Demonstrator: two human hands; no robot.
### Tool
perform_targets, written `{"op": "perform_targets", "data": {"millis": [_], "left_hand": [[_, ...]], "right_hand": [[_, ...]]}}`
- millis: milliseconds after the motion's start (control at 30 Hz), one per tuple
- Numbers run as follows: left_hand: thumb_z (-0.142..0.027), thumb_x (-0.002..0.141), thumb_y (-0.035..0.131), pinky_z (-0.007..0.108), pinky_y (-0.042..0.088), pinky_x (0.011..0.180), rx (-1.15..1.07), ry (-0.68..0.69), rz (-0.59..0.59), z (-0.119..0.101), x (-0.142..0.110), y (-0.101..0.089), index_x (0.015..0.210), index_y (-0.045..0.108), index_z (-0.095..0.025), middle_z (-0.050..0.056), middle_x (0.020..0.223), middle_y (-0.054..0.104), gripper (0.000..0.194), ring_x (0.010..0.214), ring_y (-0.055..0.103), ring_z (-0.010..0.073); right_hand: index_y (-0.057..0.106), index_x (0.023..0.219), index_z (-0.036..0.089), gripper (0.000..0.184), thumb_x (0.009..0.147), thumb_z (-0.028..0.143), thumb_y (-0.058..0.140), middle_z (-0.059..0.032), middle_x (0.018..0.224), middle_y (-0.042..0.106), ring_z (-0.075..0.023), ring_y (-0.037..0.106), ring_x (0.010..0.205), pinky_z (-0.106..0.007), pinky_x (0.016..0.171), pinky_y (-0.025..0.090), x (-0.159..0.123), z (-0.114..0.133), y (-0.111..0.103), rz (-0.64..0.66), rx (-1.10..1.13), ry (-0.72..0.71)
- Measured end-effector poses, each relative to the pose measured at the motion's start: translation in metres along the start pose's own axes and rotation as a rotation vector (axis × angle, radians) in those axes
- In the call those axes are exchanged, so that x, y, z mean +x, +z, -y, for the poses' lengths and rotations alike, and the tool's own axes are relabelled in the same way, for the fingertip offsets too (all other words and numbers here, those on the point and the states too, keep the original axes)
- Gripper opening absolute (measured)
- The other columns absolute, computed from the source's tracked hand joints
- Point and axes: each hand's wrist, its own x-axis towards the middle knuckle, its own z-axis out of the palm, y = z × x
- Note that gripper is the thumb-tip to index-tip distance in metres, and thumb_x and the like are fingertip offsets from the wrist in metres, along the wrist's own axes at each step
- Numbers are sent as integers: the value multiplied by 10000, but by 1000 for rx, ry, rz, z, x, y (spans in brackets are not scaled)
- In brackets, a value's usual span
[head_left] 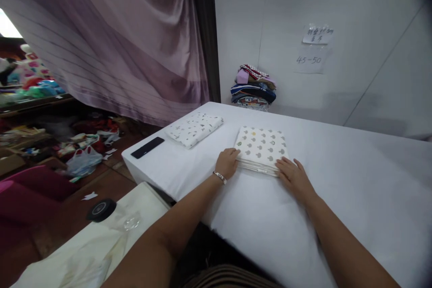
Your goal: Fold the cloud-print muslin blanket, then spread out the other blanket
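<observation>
A folded white cloth (261, 146) with grey tree-like prints lies on the white-covered table in front of me, its folded layers showing along the near edge. At its left side, my left hand (227, 162) is closed on the near corner, fingertips over the top edge; a bracelet circles that wrist. My right hand (295, 179) holds the near right corner with its fingers over the print, one outer finger standing apart. Both thumbs are hidden. Further left lies a second folded white cloth (195, 129) with small dark prints, next to a flat black phone-like slab (147, 147).
The white table (364, 189) stretches right to the wall. A pile of folded fabrics (253, 87) stands beyond its far edge. A lower cream surface (135, 216) at my left carries a round black object (101, 210). A mauve curtain (151, 45) hangs at the left.
</observation>
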Motion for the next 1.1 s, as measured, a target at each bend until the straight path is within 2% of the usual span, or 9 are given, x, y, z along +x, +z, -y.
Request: {"op": "perform_targets", "data": {"millis": [100, 233, 400, 533, 733, 833, 1000, 1100], "left_hand": [[-122, 766, 512, 379, 380, 863, 31, 119, 70, -6, 7, -1, 1124, 526, -237, 54, 1136, 548, 377, 1045, 466, 225], [-105, 771, 499, 363, 393, 810, 88, 107, 141, -8, 16, 1, 981, 584, -231, 51, 1018, 581, 259, 957, 498, 216], [-62, 755, 475, 341, 408, 808, 42, 88, 72, 3, 14, 7, 938, 588, -220, 50, 992, 576, 267, 939, 482, 204], [-34, 724, 464, 335, 406, 813, -6, 49, 79, 6, 10, 10, 912, 596, -217, 49, 963, 582, 294, 936, 483, 199], [-127, 693, 537, 366, 369, 867, -51, 33, 98, -2, 11, 0, 1016, 605, -224, 33, 1035, 592, 344, 965, 508, 199], [-195, 754, 528, 353, 363, 873, -117, 33, 98, -4, 14, -2, 1015, 622, -237, 21, 1025, 606, 281, 953, 524, 182], [-243, 818, 503, 339, 383, 825, -57, 82, 202, -2, 25, 0, 919, 662, -250, 16, 970, 629, 188, 906, 544, 178], [-245, 822, 512, 326, 389, 825, 6, 127, 287, -2, 33, -5, 929, 658, -248, 20, 983, 627, 182, 926, 548, 178]], "right_hand": [[562, 1159, 253, 334, 900, 321, 362, -30, 1209, 580, -213, 417, 1224, -459, 1044, 224, 2, 4, 2, -30, -4, -16], [567, 1146, 252, 328, 895, 290, 359, -32, 1177, 601, -210, 463, 1178, -458, 1025, 246, 4, 5, 5, -26, -4, 21], [598, 1077, 267, 308, 907, 307, 344, -12, 1135, 627, -197, 489, 1151, -461, 1031, 225, 3, 5, 4, -7, 29, 47], [593, 1086, 264, 309, 904, 320, 350, -30, 1150, 618, -210, 485, 1158, -481, 1028, 216, 3, 6, 2, 23, 36, 47], [579, 1106, 235, 312, 912, 309, 346, -42, 1132, 626, -213, 492, 1145, -492, 1024, 215, 6, 14, -3, -20, -21, 21], [591, 1077, 225, 305, 918, 263, 334, -41, 1111, 633, -206, 502, 1116, -464, 1012, 238, 12, 20, -8, -53, -47, 14], [630, 965, 226, 247, 903, 242, 392, -39, 994, 656, -185, 558, 938, -399, 946, 300, 28, 27, -14, 63, -62, 17], [648, 927, 219, 215, 886, 251, 439, -49, 984, 650, -191, 550, 924, -349, 872, 344, 38, 30, -13, 145, -93, 9]]}}
